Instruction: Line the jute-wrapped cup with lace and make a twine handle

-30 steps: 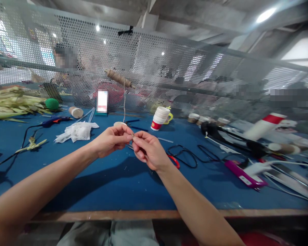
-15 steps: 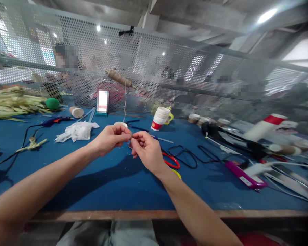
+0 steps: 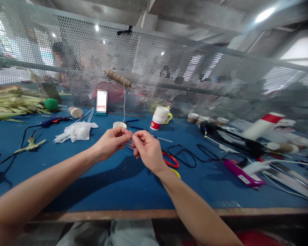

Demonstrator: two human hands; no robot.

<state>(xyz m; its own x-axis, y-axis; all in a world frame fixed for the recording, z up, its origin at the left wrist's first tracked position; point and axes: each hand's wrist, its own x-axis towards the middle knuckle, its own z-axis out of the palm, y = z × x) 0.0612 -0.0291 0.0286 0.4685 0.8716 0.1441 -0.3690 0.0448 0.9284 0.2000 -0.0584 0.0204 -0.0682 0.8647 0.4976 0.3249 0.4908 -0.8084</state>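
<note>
Over the middle of the blue table, my left hand and my right hand meet fingertip to fingertip, both closed in a pinch. Whatever sits between the fingers is too small to make out. Just behind my left hand stands a white paper cup, partly hidden by it. A strand of twine runs down from a twine spool on the mesh panel to that cup. Beside my right wrist lie a red handle loop and a yellow handle loop, partly covered by the forearm.
Stacked paper cups stand behind my right hand. White tissue, a glue gun and pale dried husks lie left. Black cable and a purple power strip are right. A perforated panel closes the back.
The view has shifted slightly, and more of the white cup's rim shows behind my left hand. Both hands keep their pinch at nearly the same spot.
</note>
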